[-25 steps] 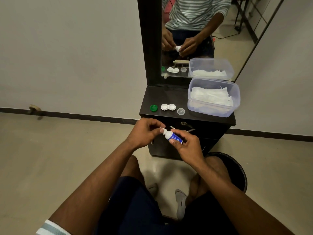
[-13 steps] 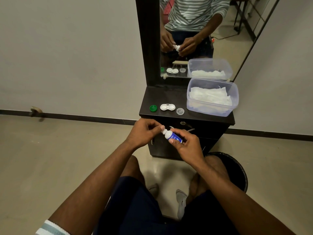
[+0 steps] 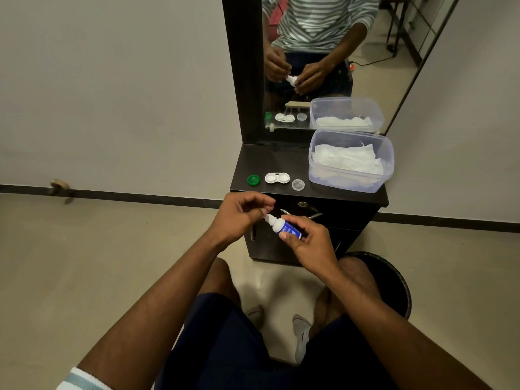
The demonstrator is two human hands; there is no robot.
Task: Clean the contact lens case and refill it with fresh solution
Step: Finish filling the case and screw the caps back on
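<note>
A small solution bottle [image 3: 289, 230] with a blue label and white top is held tilted in front of the cabinet. My right hand [image 3: 309, 243] grips its body. My left hand [image 3: 239, 218] has its fingers curled at the bottle's white cap end, and the tip is partly hidden behind them. The white contact lens case [image 3: 277, 178] lies open on the dark cabinet top [image 3: 270, 161]. A green cap [image 3: 253, 180] sits to its left and a clear cap [image 3: 298, 184] to its right.
A clear plastic container [image 3: 351, 182] holding white tissues stands at the right of the cabinet top. A mirror [image 3: 323, 52] rises behind it. A black bin [image 3: 394, 277] stands on the floor by my right knee.
Both hands and the bottle stay in nearly the same spot. My left fingers have shifted slightly at the cap end of the bottle.
</note>
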